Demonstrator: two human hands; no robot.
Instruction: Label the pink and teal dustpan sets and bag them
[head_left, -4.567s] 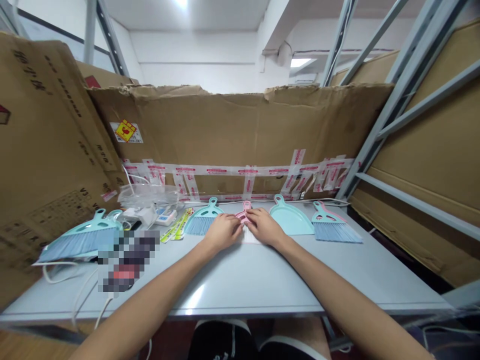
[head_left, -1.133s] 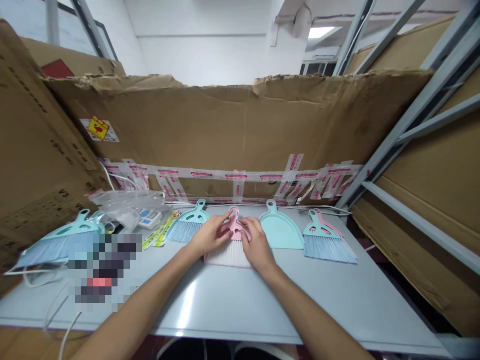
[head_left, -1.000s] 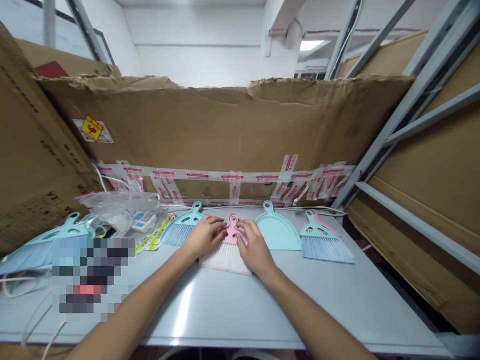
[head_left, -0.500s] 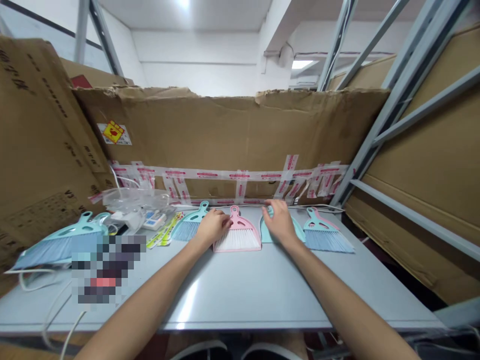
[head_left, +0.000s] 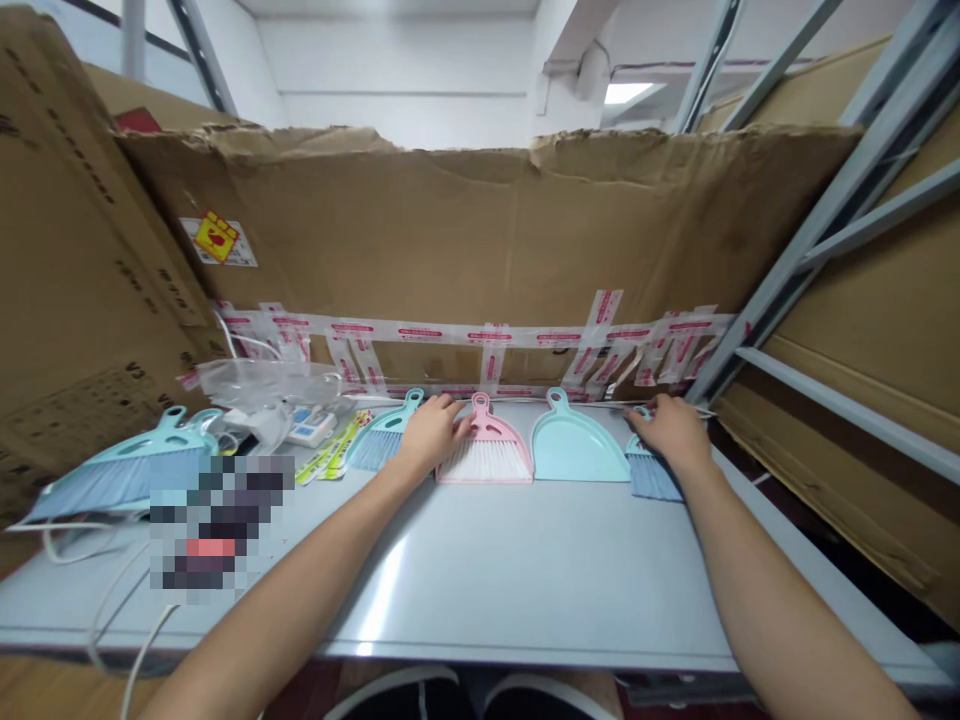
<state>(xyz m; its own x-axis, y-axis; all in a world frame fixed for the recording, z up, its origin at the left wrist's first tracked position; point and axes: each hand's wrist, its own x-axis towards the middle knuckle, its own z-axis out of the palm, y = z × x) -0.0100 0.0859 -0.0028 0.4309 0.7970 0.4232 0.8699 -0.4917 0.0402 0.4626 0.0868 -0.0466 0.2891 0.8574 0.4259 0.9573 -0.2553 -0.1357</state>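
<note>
My open right hand (head_left: pixel 671 430) rests ungripping on the teal brush (head_left: pixel 652 476), open left hand (head_left: pixel 433 435) beside the pink brush (head_left: pixel 486 462); this row seems to need squaring next.

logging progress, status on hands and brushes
left hand by teal hand brush; right hand on second teal hand brush; pink dustpan and teal dustpan between

Three teal brushes (head_left: pixel 127 483) — one white brush (head_left: pixel 486 461) — and two dustpans (head_left: pixel 579 450).

Left hand (head_left: pixel 431 435) and right hand (head_left: pixel 671 430) bare, forearms (head_left: pixel 300 570) bare; black shorts (head_left: pixel 405 700) with white-edged hems.
</note>
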